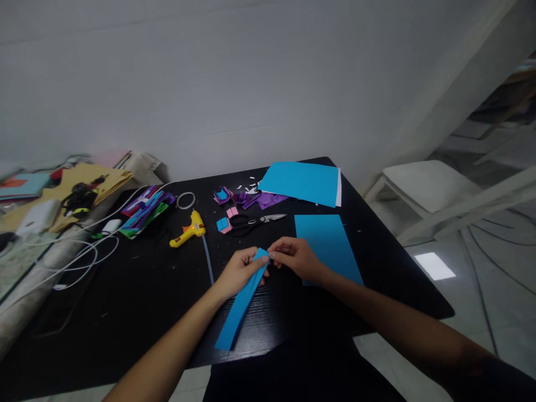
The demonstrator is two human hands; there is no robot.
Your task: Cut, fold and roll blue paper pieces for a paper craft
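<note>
A long folded blue paper strip (242, 309) slants over the front of the black table. My left hand (240, 272) is closed around its upper part, with the thumb lying on top. At the strip's top end my right hand (296, 257) pinches the corner between thumb and fingertips. Under my right wrist lies a flat blue sheet (329, 243). Black-handled scissors (255, 222) rest just beyond my hands, blades pointing right. Small pink and blue folded papers (225, 224) sit beside the scissor handles.
A yellow glue gun (192, 230) and a grey tape ring (186, 200) lie left of centre. Blue sheets (301, 181), purple paper (270, 200) and scraps are at the back. Coloured strips (146, 209) and white cables (94, 251) are left; a white stool (414, 184) stands right.
</note>
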